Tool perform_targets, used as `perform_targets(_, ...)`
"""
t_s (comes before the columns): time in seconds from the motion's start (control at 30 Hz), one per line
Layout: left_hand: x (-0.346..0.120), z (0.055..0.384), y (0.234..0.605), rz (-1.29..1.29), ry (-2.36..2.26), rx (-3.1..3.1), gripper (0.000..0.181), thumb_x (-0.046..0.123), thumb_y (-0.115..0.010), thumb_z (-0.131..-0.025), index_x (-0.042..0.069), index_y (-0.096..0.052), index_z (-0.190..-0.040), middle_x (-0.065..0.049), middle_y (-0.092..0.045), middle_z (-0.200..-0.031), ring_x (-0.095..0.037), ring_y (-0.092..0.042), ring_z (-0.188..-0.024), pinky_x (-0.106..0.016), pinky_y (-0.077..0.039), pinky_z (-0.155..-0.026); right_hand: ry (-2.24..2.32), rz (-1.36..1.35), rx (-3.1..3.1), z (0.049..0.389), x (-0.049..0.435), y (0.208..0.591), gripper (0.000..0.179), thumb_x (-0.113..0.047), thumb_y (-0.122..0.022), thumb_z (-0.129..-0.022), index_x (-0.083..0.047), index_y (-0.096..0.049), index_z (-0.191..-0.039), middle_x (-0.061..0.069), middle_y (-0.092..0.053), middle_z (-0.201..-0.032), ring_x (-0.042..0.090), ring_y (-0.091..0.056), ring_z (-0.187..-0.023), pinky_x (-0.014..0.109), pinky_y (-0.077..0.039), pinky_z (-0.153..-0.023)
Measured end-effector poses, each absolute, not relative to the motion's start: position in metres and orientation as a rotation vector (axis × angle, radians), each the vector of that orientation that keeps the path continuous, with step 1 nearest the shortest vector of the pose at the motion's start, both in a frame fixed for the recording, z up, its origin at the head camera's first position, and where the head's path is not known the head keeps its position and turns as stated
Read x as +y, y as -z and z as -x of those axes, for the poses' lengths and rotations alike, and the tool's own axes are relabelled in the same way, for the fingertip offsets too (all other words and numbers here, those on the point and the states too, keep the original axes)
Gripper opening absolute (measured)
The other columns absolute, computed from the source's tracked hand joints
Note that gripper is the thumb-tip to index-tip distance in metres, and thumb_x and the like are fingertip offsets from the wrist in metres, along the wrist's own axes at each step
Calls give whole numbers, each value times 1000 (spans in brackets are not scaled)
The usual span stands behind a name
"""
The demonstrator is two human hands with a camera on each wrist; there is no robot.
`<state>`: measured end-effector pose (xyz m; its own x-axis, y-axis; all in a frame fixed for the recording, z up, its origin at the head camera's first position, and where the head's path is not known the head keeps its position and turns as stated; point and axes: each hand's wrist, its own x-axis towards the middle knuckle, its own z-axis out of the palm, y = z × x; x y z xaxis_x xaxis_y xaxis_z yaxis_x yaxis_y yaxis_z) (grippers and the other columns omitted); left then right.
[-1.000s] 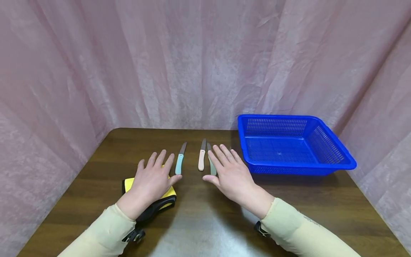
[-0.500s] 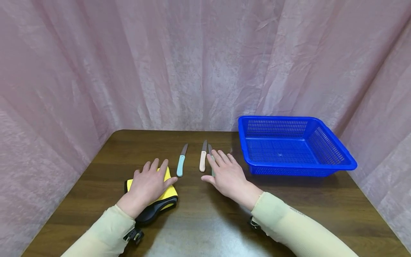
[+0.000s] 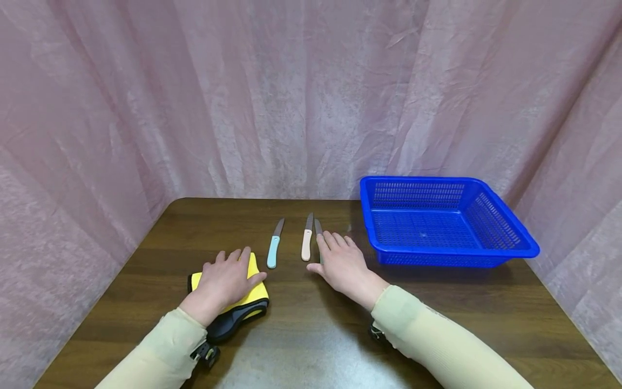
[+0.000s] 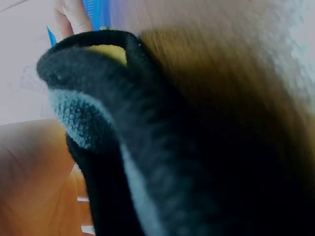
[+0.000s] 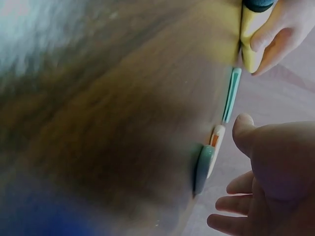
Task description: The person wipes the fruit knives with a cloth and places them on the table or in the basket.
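My left hand (image 3: 223,283) lies over a folded yellow-and-grey cloth (image 3: 255,292) with black trim, fingers relaxed and spread. In the left wrist view the folded black edge (image 4: 118,78) fills the middle. Three small knives lie to the right of the cloth, blades pointing away. One has a light blue handle (image 3: 273,253), another a pale pink handle (image 3: 306,246). The third knife (image 3: 318,227) is partly hidden under my right hand (image 3: 345,267); its green handle (image 5: 203,169) shows in the right wrist view. That hand hovers palm down above it, fingers extended, gripping nothing.
A blue perforated plastic basket (image 3: 381,257) stands at the back right of the brown wooden table (image 3: 301,346), with nothing inside. A pink curtain (image 3: 272,97) hangs behind the table and along both sides.
Both hands have drawn back slightly and lowered, the left onto the cloth, the right nearer the green knife. The knives and basket keep their places on the table.
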<state>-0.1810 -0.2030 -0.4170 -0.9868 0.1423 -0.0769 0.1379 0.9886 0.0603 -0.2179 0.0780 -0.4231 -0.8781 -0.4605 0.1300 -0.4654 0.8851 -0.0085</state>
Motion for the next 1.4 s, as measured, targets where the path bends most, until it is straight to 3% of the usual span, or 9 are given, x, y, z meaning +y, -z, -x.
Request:
perform_targets(0.23,-205,181,417,-231,-68,3009,78,53,-63,-108,1,-46,-164,-25,-57,-156,-54,-52,-141,-76,-47,-101,-47,-674,-2933,223,77,429,80,-59,-65,-107,1,-55,-158,19,-62,-154,37,-59,-143,52,-44,-119)
perform_targets(0.47,-205,179,417,-237,-75,3068,81,53,-72,-103,2,-47,-161,-31,-49,-146,-53,-57,-122,-66,-55,-85,-25,-644,-2927,226,74,432,81,-61,-69,-104,0,-57,-155,16,-68,-143,36,-66,-127,51,-54,-105)
perform_targets(0.57,-204,176,416,-269,-78,3152,81,53,-81,-98,-3,-53,-150,-30,-54,-128,-48,-62,-103,-60,-57,-76,-20,-626,-2941,228,73,431,78,-58,-72,-103,0,-58,-154,16,-70,-137,36,-69,-120,52,-58,-95)
perform_targets(0.67,-203,173,415,-319,-57,3231,73,50,-87,-94,-7,-58,-129,-25,-58,-105,-43,-63,-85,-55,-58,-69,-16,-621,-2934,230,73,428,72,-53,-77,-101,0,-62,-148,15,-72,-127,35,-70,-111,50,-61,-85)
perform_targets(0.77,-202,171,414,-350,-22,3257,65,48,-88,-93,-6,-60,-114,-19,-57,-92,-39,-62,-75,-54,-57,-66,-11,-631,-2923,232,73,426,63,-47,-82,-99,-1,-67,-139,15,-72,-117,34,-71,-104,49,-62,-78)
perform_targets(0.87,-201,170,413,-346,22,3224,61,49,-86,-94,-4,-63,-111,-17,-58,-91,-40,-63,-76,-55,-58,-69,14,-649,-2924,235,72,424,53,-40,-84,-99,-1,-72,-132,14,-71,-110,34,-71,-99,49,-62,-76)
perform_targets(1.03,-196,169,409,-298,44,3119,71,63,-77,-97,-2,-66,-123,-19,-64,-106,-43,-66,-92,-59,-56,-80,80,-651,-2946,239,71,419,30,-25,-81,-99,-1,-78,-116,13,-68,-99,33,-70,-90,50,-61,-73)
perform_targets(1.17,-194,168,409,-267,44,3054,78,70,-73,-96,0,-64,-129,-21,-67,-115,-47,-66,-103,-62,-54,-87,84,-635,-2977,242,69,417,21,-20,-77,-101,-1,-79,-112,14,-67,-96,33,-70,-87,50,-61,-72)
perform_targets(1.4,-210,167,405,-367,-22,2957,77,56,-76,-98,-2,-57,-145,-26,-66,-121,-49,-65,-112,-65,-51,-101,41,-566,-3024,245,64,415,18,-13,-72,-102,3,-73,-112,17,-67,-97,34,-72,-89,51,-61,-74)
